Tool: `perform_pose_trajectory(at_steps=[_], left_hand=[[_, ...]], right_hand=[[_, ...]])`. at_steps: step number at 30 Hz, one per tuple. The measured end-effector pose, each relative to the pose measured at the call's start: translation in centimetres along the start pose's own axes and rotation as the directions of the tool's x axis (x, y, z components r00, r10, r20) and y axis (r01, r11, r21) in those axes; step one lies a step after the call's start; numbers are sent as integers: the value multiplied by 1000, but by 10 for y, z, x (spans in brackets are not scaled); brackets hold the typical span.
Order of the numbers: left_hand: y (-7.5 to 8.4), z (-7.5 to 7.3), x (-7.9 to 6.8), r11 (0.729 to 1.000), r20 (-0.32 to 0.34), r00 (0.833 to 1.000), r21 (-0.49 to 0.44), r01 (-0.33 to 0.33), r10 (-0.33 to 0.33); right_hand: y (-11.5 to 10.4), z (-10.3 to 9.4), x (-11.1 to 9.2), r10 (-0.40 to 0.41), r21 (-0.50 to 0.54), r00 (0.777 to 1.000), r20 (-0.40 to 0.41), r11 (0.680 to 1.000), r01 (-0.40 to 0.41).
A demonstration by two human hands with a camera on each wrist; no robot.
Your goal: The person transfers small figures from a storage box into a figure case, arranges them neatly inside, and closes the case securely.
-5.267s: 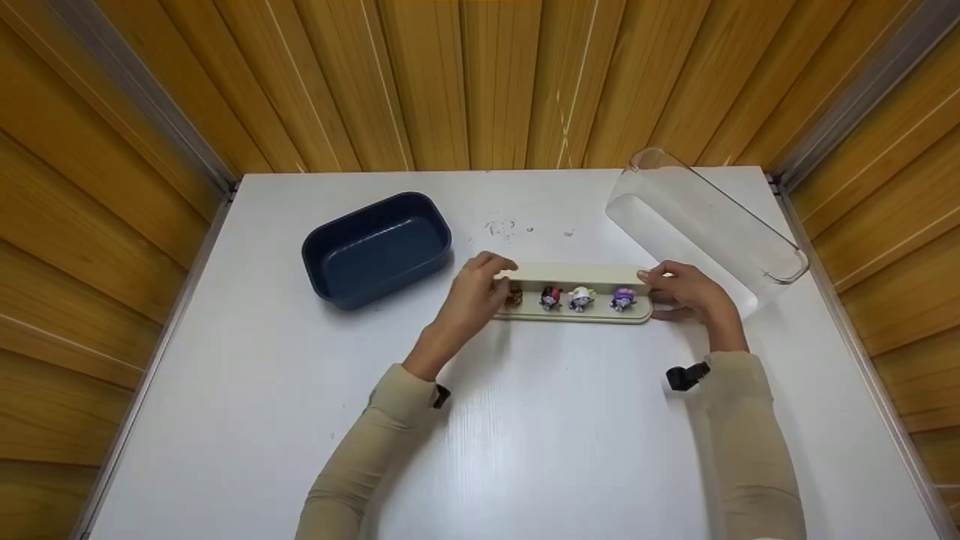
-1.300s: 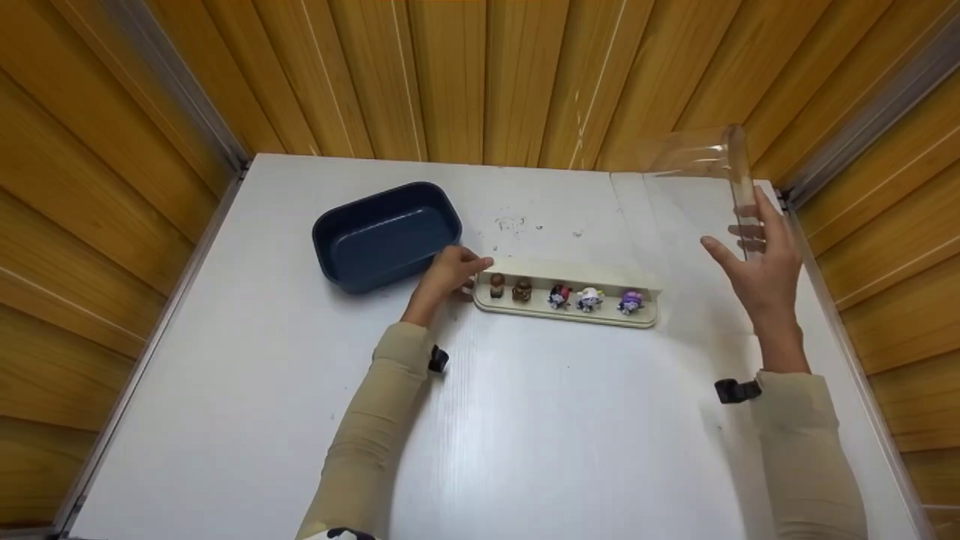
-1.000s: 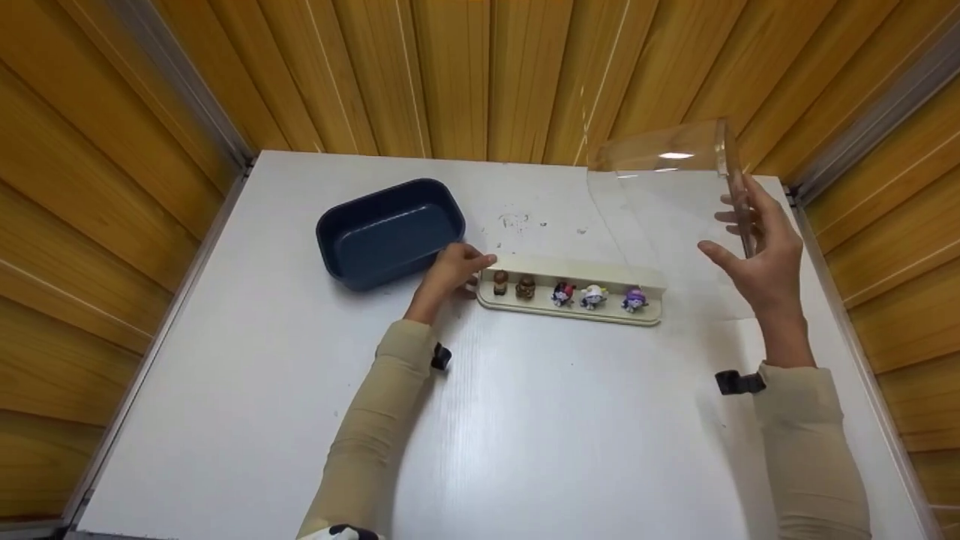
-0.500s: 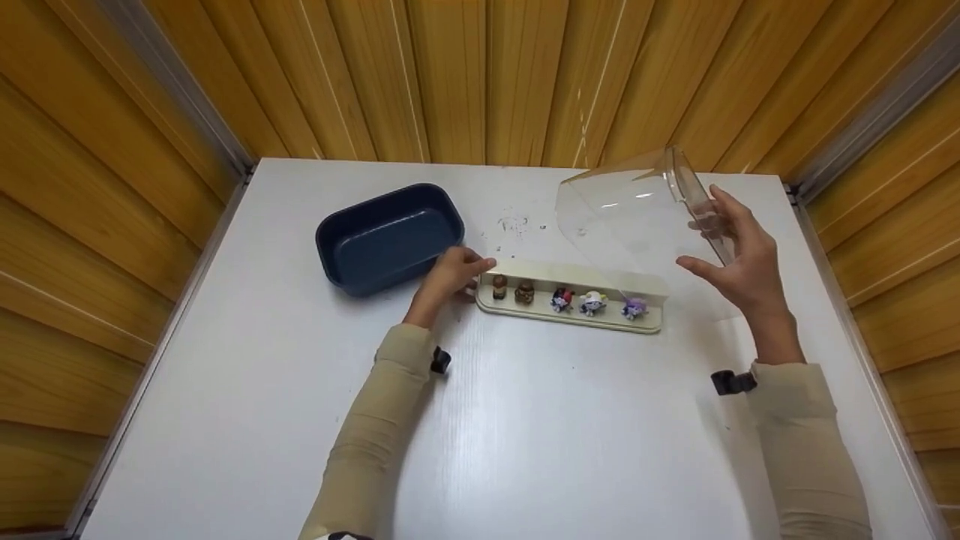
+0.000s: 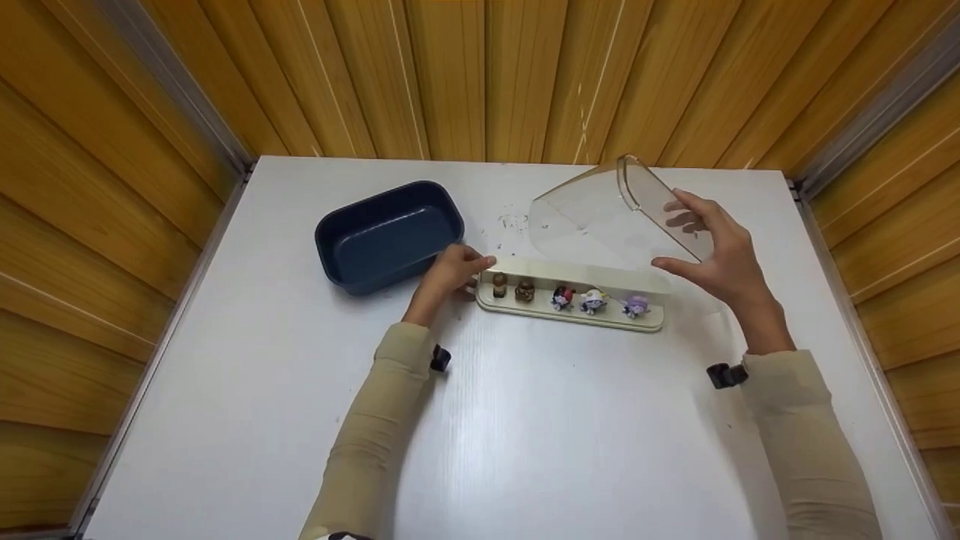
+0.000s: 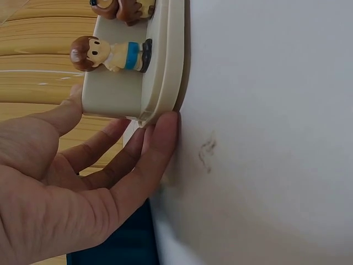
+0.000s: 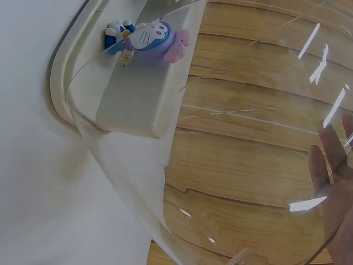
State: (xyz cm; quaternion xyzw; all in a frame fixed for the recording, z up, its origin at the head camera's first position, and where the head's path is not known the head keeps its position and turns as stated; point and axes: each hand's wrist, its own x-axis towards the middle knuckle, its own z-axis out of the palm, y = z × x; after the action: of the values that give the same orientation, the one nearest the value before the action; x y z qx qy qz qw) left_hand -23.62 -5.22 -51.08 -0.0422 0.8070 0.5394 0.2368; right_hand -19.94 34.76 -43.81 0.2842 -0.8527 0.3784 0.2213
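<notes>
A long cream display stand [image 5: 570,321] lies on the white table with several small toy figures in a row on it. My left hand [image 5: 450,271] grips its left end, thumb on the raised back step and fingers at the base. Beside that thumb stands a brown-haired figure in blue shorts [image 6: 110,54]. My right hand [image 5: 724,251] holds a clear plastic cover [image 5: 592,217] tilted behind and above the stand, thumb on the near side and fingers beyond. In the right wrist view the cover's edge overlaps the stand's end, near a blue-and-white cat figure with a purple top [image 7: 151,41].
A navy rectangular tub [image 5: 390,244] sits left of the stand, close to my left hand. Wood-look panels [image 5: 450,82] rise at the table's back edge and both sides. Small dark marks [image 5: 514,221] show on the white table [image 5: 525,435] behind the stand.
The right hand let go of the stand's right end and took up the clear cover, then brought it left and down toward the stand. The left hand shifted to the stand's left end and stayed.
</notes>
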Motion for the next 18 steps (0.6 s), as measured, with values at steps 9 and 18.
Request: perform_pose_trajectory(at_steps=[9, 18], left_hand=[[2, -2, 0, 1000, -17, 1000, 13, 2, -2], [-1, 0, 0, 999, 5, 1000, 14, -29, 29]], right_hand=[[-8, 9, 9, 27, -44, 995, 92, 999, -23], [-16, 24, 11, 39, -68, 986, 161, 997, -28]])
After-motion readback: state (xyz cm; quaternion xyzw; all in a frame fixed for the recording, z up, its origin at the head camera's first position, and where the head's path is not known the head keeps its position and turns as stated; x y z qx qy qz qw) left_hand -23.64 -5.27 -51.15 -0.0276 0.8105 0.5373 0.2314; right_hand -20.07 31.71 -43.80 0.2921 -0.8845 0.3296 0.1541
